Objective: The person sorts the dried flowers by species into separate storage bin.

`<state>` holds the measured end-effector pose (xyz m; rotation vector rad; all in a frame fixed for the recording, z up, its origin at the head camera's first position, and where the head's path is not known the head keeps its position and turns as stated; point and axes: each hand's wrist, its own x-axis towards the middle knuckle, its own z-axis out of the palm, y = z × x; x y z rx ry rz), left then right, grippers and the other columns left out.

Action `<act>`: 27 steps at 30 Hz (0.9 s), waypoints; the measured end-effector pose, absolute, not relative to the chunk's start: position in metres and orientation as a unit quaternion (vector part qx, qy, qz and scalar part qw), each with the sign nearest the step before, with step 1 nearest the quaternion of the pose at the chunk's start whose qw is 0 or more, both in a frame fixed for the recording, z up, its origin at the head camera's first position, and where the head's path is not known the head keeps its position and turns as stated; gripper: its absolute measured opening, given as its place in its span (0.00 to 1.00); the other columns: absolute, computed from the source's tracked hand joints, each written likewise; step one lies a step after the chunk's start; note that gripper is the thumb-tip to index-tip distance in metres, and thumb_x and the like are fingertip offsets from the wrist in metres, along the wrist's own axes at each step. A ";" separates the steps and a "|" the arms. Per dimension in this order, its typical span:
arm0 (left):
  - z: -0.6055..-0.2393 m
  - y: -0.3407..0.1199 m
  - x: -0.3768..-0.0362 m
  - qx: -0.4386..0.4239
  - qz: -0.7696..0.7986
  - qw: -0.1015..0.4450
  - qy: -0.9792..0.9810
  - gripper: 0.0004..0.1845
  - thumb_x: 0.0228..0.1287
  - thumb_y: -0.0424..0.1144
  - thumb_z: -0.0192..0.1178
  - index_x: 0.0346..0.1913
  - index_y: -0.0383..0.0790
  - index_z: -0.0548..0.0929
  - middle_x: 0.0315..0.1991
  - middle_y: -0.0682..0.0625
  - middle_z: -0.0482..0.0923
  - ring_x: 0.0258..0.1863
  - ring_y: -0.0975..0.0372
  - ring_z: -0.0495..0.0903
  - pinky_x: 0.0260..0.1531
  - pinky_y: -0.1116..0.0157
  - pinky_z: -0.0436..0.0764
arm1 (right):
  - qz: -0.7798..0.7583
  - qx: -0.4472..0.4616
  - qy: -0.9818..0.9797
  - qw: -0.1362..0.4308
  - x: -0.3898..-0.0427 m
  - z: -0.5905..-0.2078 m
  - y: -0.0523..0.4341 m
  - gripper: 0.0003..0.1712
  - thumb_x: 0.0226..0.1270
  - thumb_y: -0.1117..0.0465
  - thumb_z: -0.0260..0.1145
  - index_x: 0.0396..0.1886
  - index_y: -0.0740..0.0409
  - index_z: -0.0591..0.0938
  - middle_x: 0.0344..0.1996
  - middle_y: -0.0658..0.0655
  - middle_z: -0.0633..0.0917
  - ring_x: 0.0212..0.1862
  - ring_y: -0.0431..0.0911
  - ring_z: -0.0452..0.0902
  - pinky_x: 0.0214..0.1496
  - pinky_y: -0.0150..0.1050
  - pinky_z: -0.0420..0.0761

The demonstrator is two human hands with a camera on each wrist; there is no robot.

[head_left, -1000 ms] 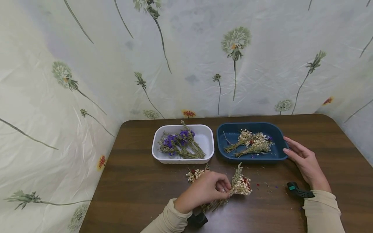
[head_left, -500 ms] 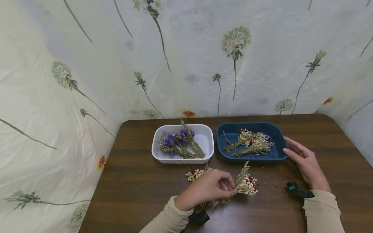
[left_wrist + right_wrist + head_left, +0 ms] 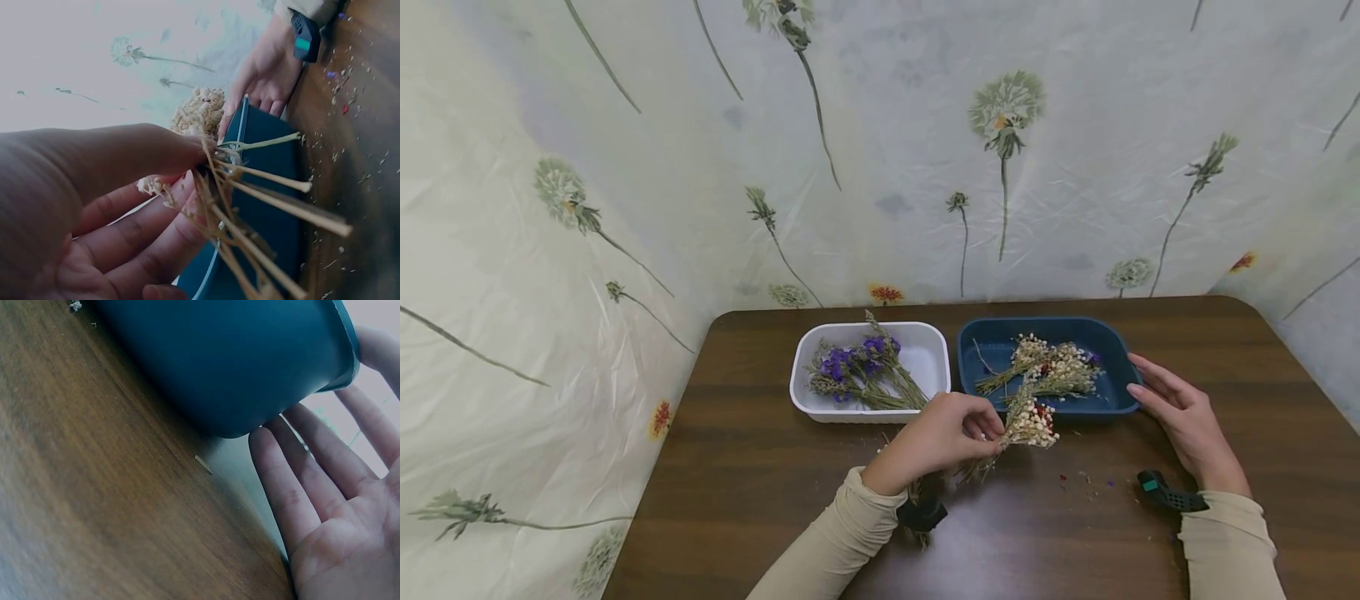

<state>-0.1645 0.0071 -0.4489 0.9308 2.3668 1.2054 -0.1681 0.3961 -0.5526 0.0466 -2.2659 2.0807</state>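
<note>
My left hand (image 3: 951, 433) pinches a small bunch of dried white and red flowers (image 3: 1028, 421) by its stems (image 3: 262, 187), lifted off the table just in front of the dark blue tray (image 3: 1116, 398). That tray holds more white dried flowers (image 3: 1048, 369). My right hand (image 3: 1180, 412) lies with straight fingers (image 3: 294, 487) against the blue tray's right end (image 3: 237, 362). A white tray (image 3: 857, 410) to the left holds purple dried flowers (image 3: 857, 367).
The brown wooden table (image 3: 760, 492) carries loose flower crumbs (image 3: 1086, 479) near the middle. A few dried stems (image 3: 917, 500) lie under my left wrist. A flower-printed plastic sheet (image 3: 880, 150) closes off the back and left sides.
My left hand has lifted the white and red bunch off the table and carried it back and right toward the blue tray. The right hand has stayed at the tray's end.
</note>
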 end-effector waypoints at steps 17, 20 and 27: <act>-0.442 0.024 -0.212 0.328 0.406 0.136 0.842 0.02 0.66 0.37 0.71 0.40 0.44 0.89 0.35 0.54 0.89 0.32 0.75 0.82 0.38 0.79 0.80 | 0.665 0.013 -0.747 0.028 -0.168 -0.553 0.397 0.32 0.80 0.64 0.59 0.80 0.57 0.66 0.69 0.33 0.74 0.67 0.24 0.65 0.54 0.13 0.73; -0.441 0.028 -0.219 0.326 0.397 0.133 0.848 0.02 0.66 0.37 0.71 0.39 0.44 0.89 0.35 0.54 0.89 0.32 0.74 0.82 0.38 0.79 0.80 | 0.662 0.013 -0.749 0.025 -0.168 -0.552 0.397 0.32 0.80 0.64 0.59 0.80 0.57 0.65 0.70 0.32 0.73 0.68 0.25 0.63 0.54 0.12 0.73; -0.438 0.041 -0.233 0.331 0.380 0.129 0.854 0.02 0.67 0.38 0.71 0.39 0.44 0.89 0.34 0.56 0.89 0.32 0.74 0.82 0.37 0.79 0.79 | 0.666 0.013 -0.745 0.029 -0.168 -0.553 0.397 0.32 0.80 0.64 0.60 0.80 0.57 0.66 0.69 0.32 0.74 0.67 0.25 0.64 0.54 0.13 0.74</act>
